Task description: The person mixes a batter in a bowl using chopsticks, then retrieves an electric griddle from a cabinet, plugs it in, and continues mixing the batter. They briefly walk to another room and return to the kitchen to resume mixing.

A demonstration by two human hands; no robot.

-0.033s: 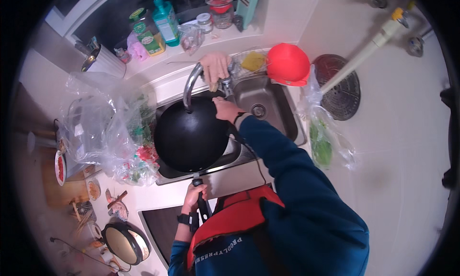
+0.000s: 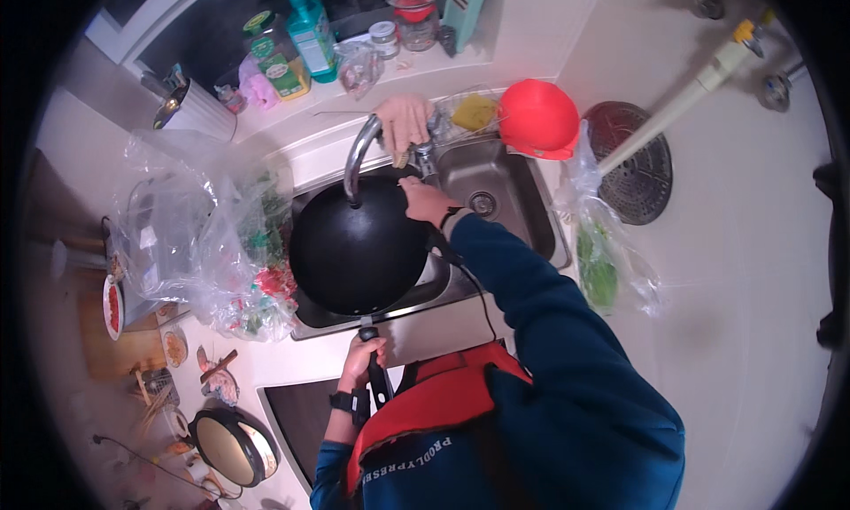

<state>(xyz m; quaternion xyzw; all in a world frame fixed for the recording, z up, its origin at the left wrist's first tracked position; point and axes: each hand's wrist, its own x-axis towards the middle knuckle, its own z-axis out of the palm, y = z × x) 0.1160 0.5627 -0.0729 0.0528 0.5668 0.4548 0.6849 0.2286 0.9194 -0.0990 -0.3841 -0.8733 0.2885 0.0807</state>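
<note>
A large black wok (image 2: pixel 359 253) lies over the left basin of the steel sink, under the curved chrome faucet (image 2: pixel 357 156). Its long black handle points toward me, and my left hand (image 2: pixel 360 361) is wrapped round it near the front edge of the counter. At the wok's upper right rim, my right hand (image 2: pixel 428 202) is closed on the edge, its fingertips bent over it. Any small thing under those fingers is hidden. Pinkish rubber gloves (image 2: pixel 405 122) hang behind the faucet.
Right of the wok is the other sink basin (image 2: pixel 505 196). A red plastic bowl (image 2: pixel 538 118) and a yellow sponge (image 2: pixel 475 112) sit behind it. Clear plastic bags (image 2: pixel 177 231) with greens crowd the left; bagged greens (image 2: pixel 597 266) lie right. A round pan (image 2: pixel 232 448) stands lower left.
The whole view has shifted slightly to the right. Both hands keep their places on the wok, which looks nearly unmoved in the sink.
</note>
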